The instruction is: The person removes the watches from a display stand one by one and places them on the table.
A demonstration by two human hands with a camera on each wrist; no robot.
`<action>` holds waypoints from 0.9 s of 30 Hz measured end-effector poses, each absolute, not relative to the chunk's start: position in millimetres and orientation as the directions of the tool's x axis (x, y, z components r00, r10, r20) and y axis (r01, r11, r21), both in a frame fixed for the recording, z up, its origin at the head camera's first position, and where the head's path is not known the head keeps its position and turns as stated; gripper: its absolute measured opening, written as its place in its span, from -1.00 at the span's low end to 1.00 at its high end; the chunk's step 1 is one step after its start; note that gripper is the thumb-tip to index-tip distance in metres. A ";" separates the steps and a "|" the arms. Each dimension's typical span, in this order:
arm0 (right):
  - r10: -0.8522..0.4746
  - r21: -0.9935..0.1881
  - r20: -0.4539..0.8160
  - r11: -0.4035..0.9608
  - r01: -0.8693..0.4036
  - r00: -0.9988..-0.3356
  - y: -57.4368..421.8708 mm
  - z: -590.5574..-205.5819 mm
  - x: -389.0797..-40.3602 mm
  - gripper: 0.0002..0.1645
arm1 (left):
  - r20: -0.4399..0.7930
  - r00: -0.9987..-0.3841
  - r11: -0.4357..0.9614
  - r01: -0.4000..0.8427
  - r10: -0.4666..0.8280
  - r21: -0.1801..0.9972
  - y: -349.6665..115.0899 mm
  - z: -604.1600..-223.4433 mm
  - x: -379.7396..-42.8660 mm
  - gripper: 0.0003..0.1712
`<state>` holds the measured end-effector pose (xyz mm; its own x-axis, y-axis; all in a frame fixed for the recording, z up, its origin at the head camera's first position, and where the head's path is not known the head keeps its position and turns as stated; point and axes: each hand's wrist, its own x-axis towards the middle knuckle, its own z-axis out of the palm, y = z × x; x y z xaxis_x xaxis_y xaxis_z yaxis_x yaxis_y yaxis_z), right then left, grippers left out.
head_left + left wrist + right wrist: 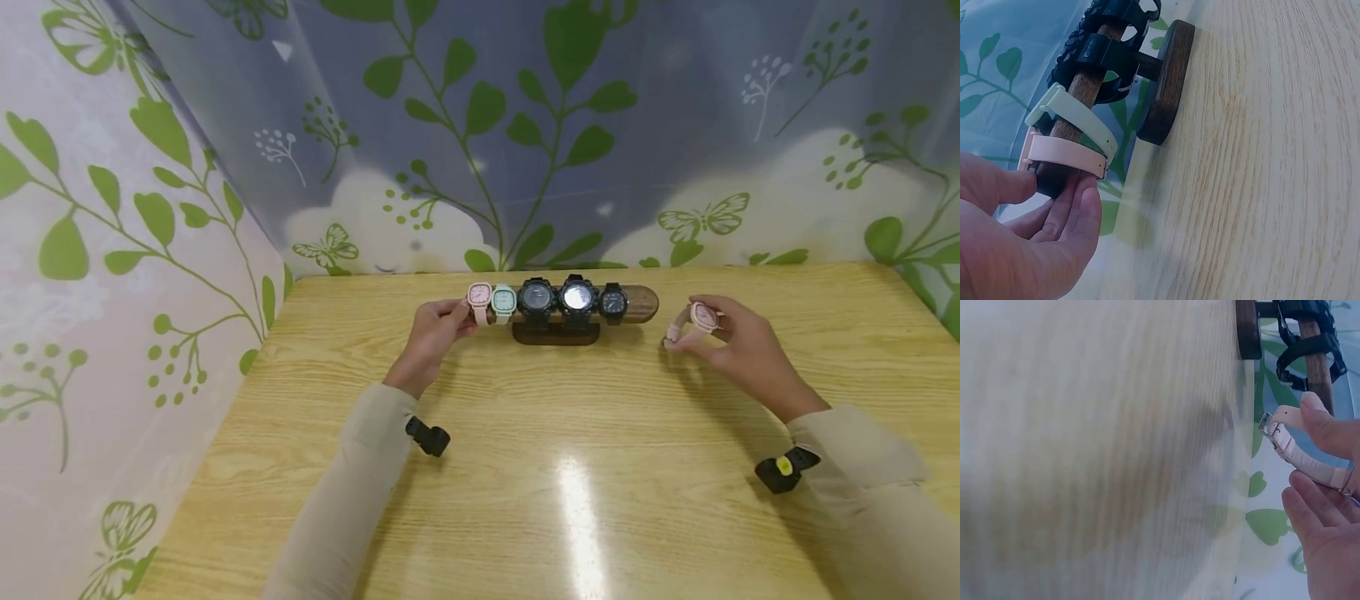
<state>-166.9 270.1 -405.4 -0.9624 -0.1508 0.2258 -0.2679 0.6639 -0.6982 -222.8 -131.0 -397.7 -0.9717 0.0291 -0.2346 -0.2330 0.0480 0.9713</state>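
Six watches (537, 297); one stand (643, 304); two hands (437, 335)

— What's being worn?

— Long beige sleeves, the left sleeve (337, 508) and the right sleeve (862, 475) alike, lightly creased; the left hand (433, 333) and right hand (750, 346) are bare

— And at the wrists?

— A small, black left device (433, 439) and a blocky right device (769, 477), black too, with a yellow spot (783, 465)

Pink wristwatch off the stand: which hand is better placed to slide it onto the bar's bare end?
Probably the right hand: it holds that pink wristwatch near the bare end of the wooden watch stand, while the left hand holds the opposite end.
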 end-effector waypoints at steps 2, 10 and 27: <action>-0.148 -0.692 0.220 0.673 -0.262 -0.964 269.2 -405.0 -161.4 -0.16 | -0.233 -0.972 0.046 -0.231 0.032 0.972 -130.6 -397.4 -222.7 -0.59; -0.175 -0.708 0.220 0.648 -0.280 -0.960 249.3 -404.7 -143.8 -0.20 | -0.232 -0.972 0.045 -0.231 0.032 0.972 -130.7 -396.3 -222.3 -0.59; -0.289 -0.733 0.201 0.589 -0.340 -0.936 178.2 -415.7 -140.6 -0.28 | -0.223 -0.974 0.041 -0.221 0.043 0.974 -131.3 -395.9 -221.4 -0.60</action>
